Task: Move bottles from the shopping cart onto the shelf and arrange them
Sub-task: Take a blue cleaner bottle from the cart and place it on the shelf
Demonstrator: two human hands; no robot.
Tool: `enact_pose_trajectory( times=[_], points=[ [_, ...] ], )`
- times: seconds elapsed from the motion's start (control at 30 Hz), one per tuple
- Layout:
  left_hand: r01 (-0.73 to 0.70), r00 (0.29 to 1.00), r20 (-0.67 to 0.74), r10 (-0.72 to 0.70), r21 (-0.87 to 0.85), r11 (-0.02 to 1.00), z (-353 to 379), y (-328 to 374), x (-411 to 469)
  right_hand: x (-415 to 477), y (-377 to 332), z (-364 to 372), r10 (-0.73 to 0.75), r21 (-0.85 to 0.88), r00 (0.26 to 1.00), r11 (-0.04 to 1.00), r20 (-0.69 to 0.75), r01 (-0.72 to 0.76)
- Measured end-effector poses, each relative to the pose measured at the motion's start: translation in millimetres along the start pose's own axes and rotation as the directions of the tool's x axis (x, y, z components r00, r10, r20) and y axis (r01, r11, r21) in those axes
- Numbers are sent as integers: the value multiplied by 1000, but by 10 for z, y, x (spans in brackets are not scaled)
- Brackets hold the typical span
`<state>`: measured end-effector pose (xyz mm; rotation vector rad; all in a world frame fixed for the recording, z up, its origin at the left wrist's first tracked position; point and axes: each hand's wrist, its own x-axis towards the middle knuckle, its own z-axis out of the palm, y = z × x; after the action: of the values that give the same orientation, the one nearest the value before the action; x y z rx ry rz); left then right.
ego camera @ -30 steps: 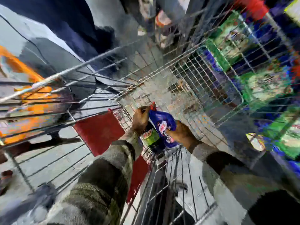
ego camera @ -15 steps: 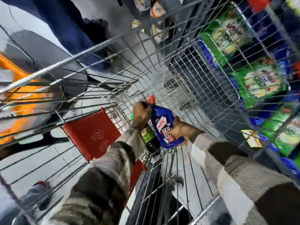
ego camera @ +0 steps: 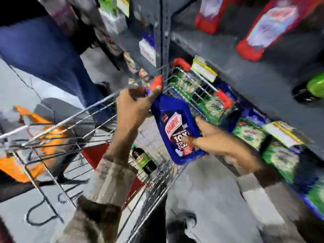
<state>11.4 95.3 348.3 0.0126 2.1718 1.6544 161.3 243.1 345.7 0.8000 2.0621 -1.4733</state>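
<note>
I hold a blue Harpic bottle (ego camera: 177,127) with a red cap above the wire shopping cart (ego camera: 84,118). My left hand (ego camera: 133,106) grips its neck just under the cap. My right hand (ego camera: 213,137) supports its lower right side. A dark bottle with a green label (ego camera: 144,160) lies in the cart below the blue one. The grey shelf (ego camera: 245,74) runs along the right, with a green-capped dark bottle (ego camera: 310,90) on it at the far right.
Red bottles (ego camera: 259,34) stand on the upper shelf. Green and blue packs (ego camera: 249,135) fill the lower shelf beside the cart. Yellow price tags (ego camera: 203,70) hang on the shelf edge. A red flap (ego camera: 94,153) sits in the cart; an orange bag (ego camera: 35,148) lies left.
Both hands have lifted the blue bottle up out of the cart bottom toward the shelf. My view has swung upward and right, bringing the shelves into sight.
</note>
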Motion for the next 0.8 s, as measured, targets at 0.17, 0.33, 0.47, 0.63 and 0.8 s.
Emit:
enact_pose_trajectory(
  times=[0.17, 0.33, 0.47, 0.63, 0.8],
  points=[
    [-187, 981, 63, 185, 21, 982, 430, 786, -671, -1182, 6, -375, -49, 170, 991, 983, -126, 70],
    [-340, 916, 241, 321, 44, 939, 1254, 1064, -1145, -1732, 595, -625, -66, 155, 932, 980, -357, 128],
    [-538, 787, 403, 467, 77, 839, 2070, 1169, -1649, -2100, 1209, -906, -22, 190, 838, 970, -546, 149],
    [-678, 606, 553, 571, -16, 735, 3182, 1188, -2263, -2421, 2076, -1401, 88, 209, 611, 969, -787, 130],
    [-811, 401, 634, 662, -92, 578, 4151, 1153, -2646, -2542, 2690, -1919, 208, 278, 378, 950, -902, 141]
  ],
)
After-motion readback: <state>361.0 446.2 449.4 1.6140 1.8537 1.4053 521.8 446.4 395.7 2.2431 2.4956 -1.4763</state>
